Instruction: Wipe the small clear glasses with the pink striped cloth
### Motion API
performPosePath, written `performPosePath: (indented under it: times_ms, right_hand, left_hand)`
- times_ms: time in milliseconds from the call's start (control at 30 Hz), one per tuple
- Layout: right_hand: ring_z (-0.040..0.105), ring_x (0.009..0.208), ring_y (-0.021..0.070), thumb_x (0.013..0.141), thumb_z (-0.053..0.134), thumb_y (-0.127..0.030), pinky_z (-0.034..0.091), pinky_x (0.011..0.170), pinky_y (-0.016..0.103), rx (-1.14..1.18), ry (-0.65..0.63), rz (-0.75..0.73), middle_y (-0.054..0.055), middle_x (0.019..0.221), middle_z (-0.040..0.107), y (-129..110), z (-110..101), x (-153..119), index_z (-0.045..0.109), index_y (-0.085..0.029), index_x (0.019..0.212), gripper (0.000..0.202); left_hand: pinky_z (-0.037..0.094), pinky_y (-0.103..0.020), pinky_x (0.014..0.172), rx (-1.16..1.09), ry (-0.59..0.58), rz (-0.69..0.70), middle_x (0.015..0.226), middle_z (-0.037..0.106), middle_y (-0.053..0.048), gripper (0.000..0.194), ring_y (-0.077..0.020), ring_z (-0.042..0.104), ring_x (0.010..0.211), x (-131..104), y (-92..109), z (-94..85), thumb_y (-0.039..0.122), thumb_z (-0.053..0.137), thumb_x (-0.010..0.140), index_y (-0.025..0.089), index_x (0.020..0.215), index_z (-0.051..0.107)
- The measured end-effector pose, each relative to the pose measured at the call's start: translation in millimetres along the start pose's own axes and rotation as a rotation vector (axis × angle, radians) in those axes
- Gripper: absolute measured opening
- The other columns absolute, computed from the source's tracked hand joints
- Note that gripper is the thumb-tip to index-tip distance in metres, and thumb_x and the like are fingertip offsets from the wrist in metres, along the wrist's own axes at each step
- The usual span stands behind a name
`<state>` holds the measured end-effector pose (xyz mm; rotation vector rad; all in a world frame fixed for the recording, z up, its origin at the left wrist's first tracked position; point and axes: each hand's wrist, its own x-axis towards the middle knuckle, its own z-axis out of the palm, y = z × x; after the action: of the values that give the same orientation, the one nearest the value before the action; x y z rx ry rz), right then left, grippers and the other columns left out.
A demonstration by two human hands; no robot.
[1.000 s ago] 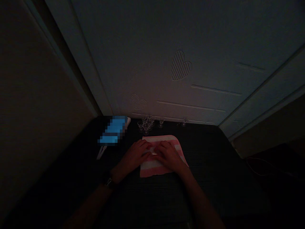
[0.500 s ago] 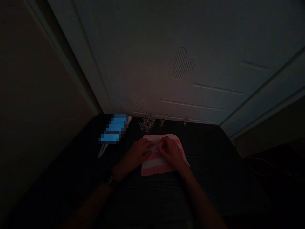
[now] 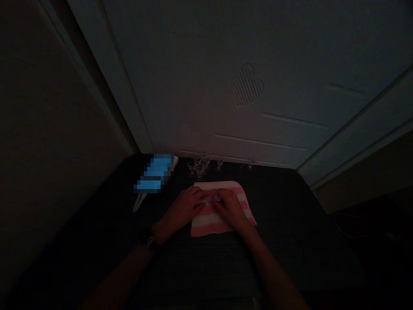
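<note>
Cloth [image 3: 209, 228] striped pink and white lies on the dark table [image 3: 300, 241], with the left hand [image 3: 189, 202] and the right hand [image 3: 229, 207] over it, fingers turned toward each other. A small clear object [image 3: 218, 198] shows between them, by the right fingertips; in this gloom I can't tell whether either hand grips it. Beyond, little stemmed glasses [image 3: 199, 166] cluster near a heart-embossed panel [image 3: 209, 99], a blurred blue screen [image 3: 155, 172] to their left.

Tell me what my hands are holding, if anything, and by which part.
A small clear object, seemingly held by its two ends: left hand at one, right hand at the other, over the striped cloth. Too dim to name those parts.
</note>
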<state>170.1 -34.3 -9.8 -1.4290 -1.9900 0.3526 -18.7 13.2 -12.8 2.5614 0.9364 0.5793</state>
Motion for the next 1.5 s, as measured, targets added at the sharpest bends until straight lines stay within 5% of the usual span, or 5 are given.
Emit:
performPosePath:
  times_ms: [367, 633, 1033, 1367, 1500]
  right_hand:
    - [0.054, 0.091, 0.0182, 0.08, 0.055, -0.017, 0.032, 0.085, 0.033, -0.061, -0.06, 0.023, 0.004, 0.096, 0.063, 2, -1, 2, 0.057, -0.018, 0.093, 0.014]
    - [0.056, 0.083, 0.0172, 0.084, 0.05, -0.026, 0.035, 0.074, 0.029, -0.167, 0.097, 0.213, 0.006, 0.09, 0.063, 27, -18, 6, 0.057, -0.017, 0.084, 0.011]
    - [0.055, 0.086, 0.0155, 0.084, 0.051, -0.019, 0.037, 0.079, 0.026, 0.021, -0.129, -0.137, 0.003, 0.091, 0.064, -13, 3, -2, 0.058, -0.019, 0.091, 0.01]
    - [0.055, 0.076, 0.0153, 0.084, 0.048, -0.024, 0.036, 0.072, 0.027, -0.161, 0.049, 0.198, 0.004, 0.085, 0.062, 26, -20, 6, 0.055, -0.017, 0.086, 0.01]
    - [0.053, 0.07, 0.0141, 0.086, 0.043, -0.021, 0.036, 0.066, 0.025, -0.091, 0.039, 0.146, 0.002, 0.076, 0.06, 15, -13, 3, 0.054, -0.018, 0.08, 0.012]
  left_hand:
    - [0.038, -0.035, 0.089, -0.015, -0.007, -0.002, 0.105, 0.054, -0.004, 0.022, -0.0196, 0.046, 0.101, 0, 5, -5.8, 0.024, 0.049, 0.085, 0.02, 0.106, 0.053]
    - [0.038, -0.035, 0.088, -0.023, -0.001, -0.023, 0.105, 0.054, -0.004, 0.018, -0.0197, 0.047, 0.098, 0, 3, -3.0, 0.023, 0.049, 0.084, 0.02, 0.101, 0.055]
    - [0.039, -0.034, 0.086, -0.064, 0.004, -0.017, 0.102, 0.055, -0.004, 0.02, -0.0196, 0.048, 0.097, 1, 4, -3.6, 0.024, 0.053, 0.083, 0.02, 0.102, 0.055]
    - [0.038, -0.035, 0.088, -0.011, 0.002, -0.014, 0.104, 0.055, -0.004, 0.018, -0.0195, 0.048, 0.098, 1, 1, -3.0, 0.023, 0.048, 0.084, 0.02, 0.1, 0.056]
    - [0.039, -0.035, 0.087, -0.01, 0.0, -0.002, 0.103, 0.055, -0.004, 0.019, -0.0194, 0.048, 0.097, 1, 3, -4.6, 0.022, 0.049, 0.084, 0.02, 0.102, 0.056]
